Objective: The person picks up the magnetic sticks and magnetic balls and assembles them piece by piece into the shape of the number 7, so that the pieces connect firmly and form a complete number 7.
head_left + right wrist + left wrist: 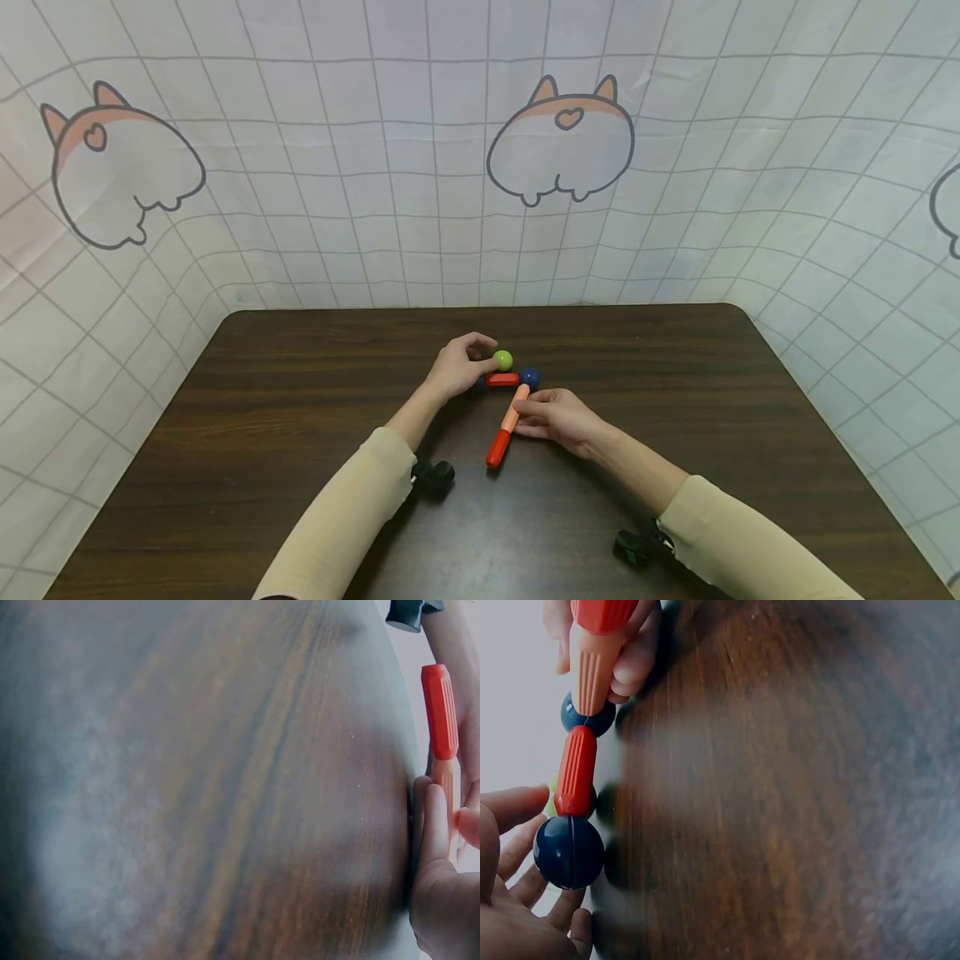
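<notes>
A short red rod (502, 379) lies between two dark blue balls; the right one (529, 378) shows plainly, while the left one (568, 852) is partly behind my left hand in the head view. My right hand (558, 419) pinches a peach rod (513, 417), whose far end meets the right blue ball. Its near end joins a longer red rod (498, 448). Just behind the short red rod sits a green ball (503, 360). My left hand (459, 367) has its fingers spread around the left blue ball and the green ball, the thumb tip at the green one.
The dark wood table (300, 400) surrounds the pieces, its far edge meeting a white gridded cloth (360, 208) with cartoon drawings. A black camera (433, 478) hangs at the left wrist, another (633, 547) at the right.
</notes>
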A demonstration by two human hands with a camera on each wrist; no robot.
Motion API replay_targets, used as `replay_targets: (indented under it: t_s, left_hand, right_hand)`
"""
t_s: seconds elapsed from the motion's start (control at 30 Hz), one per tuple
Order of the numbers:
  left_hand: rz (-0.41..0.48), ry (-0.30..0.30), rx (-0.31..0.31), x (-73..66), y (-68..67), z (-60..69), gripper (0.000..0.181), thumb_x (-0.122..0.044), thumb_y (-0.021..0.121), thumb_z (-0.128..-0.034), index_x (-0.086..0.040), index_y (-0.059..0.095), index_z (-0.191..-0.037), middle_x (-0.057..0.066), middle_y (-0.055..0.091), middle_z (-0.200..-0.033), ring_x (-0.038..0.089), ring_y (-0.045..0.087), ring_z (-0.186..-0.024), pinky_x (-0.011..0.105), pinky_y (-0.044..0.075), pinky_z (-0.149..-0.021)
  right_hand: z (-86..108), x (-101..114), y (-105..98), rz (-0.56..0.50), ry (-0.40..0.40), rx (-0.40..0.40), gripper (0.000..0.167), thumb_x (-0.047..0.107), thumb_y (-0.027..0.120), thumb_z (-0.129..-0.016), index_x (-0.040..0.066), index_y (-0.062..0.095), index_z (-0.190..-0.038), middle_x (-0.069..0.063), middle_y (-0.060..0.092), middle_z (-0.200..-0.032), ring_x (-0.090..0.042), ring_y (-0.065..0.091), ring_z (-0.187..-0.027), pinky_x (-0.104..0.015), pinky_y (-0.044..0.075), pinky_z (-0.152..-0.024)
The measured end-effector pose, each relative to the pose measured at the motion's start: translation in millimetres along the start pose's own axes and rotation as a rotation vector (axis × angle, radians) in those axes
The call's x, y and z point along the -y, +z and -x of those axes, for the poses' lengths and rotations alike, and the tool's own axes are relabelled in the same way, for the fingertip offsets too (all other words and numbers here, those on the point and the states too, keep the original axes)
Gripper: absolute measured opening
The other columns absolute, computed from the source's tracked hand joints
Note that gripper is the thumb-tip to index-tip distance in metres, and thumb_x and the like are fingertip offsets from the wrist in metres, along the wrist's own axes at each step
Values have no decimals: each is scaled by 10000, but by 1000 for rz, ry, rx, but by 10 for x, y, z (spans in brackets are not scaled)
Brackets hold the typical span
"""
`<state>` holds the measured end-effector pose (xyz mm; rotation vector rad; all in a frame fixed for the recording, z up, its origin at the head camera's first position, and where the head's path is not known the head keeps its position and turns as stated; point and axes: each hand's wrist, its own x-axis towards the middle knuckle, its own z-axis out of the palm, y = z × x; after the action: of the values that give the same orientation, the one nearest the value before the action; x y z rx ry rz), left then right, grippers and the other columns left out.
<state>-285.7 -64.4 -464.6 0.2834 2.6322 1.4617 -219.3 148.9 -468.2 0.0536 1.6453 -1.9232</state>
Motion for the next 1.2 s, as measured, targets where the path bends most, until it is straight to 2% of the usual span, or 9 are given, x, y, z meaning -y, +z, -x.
replay_targets:
  t_s: [0.23, 0.5, 0.6, 0.83, 1.0, 1.2]
  left_hand:
    - [-25, -1, 54, 6, -16, -54, 378, -289, 763, -954, -135, 696, -1292, 72, 657, -1228, 255, 599, -1092, 438, 511, -875]
    - [-40, 7, 83, -26, -12, -99, 393, -311, 772, -947, -142, 705, -1296, 42, 672, -1240, 232, 613, -1058, 419, 509, -890]
    - [-57, 1, 95, -41, -13, -106, 405, -326, 776, -940, -158, 707, -1302, 30, 673, -1232, 229, 606, -1034, 443, 493, -884]
    - [-118, 15, 110, -58, -8, -124, 380, -305, 782, -938, -185, 716, -1293, 13, 682, -1172, 219, 605, -1021, 562, 360, -1000]
    - [-103, 2, 93, -37, -1, -126, 359, -287, 781, -943, -167, 720, -1275, 19, 682, -1143, 206, 609, -968, 490, 425, -937]
    - [-10, 1, 70, -9, -31, -105, 361, -230, 780, -944, -109, 706, -1276, 61, 679, -1164, 220, 625, -997, 392, 521, -857]
  right_hand:
    - [3, 7, 4, 0, -1, 1, 241, 57, 575, -1055, -138, 576, -1196, -149, 667, -1027, -176, 724, -913, -327, 562, -866]
    - [-7, 8, -5, 5, -1, 3, 246, 62, 577, -1055, -137, 576, -1200, -146, 667, -1024, -173, 722, -907, -327, 564, -863]
    - [-15, 3, -10, 3, -1, 4, 230, 61, 579, -1054, -129, 584, -1183, -143, 665, -1019, -173, 722, -907, -329, 564, -865]
    - [-9, 10, -3, 9, 4, 6, 246, 65, 581, -1054, -135, 583, -1197, -138, 671, -1005, -167, 723, -887, -325, 564, -861]
    - [11, 21, 4, 19, 3, 5, 310, 72, 578, -1057, -168, 556, -1252, -138, 671, -1011, -162, 720, -890, -320, 563, -861]
    - [9, 31, 4, 30, 3, -2, 329, 80, 589, -1054, -175, 560, -1259, -142, 676, -1023, -168, 723, -899, -318, 562, -862]
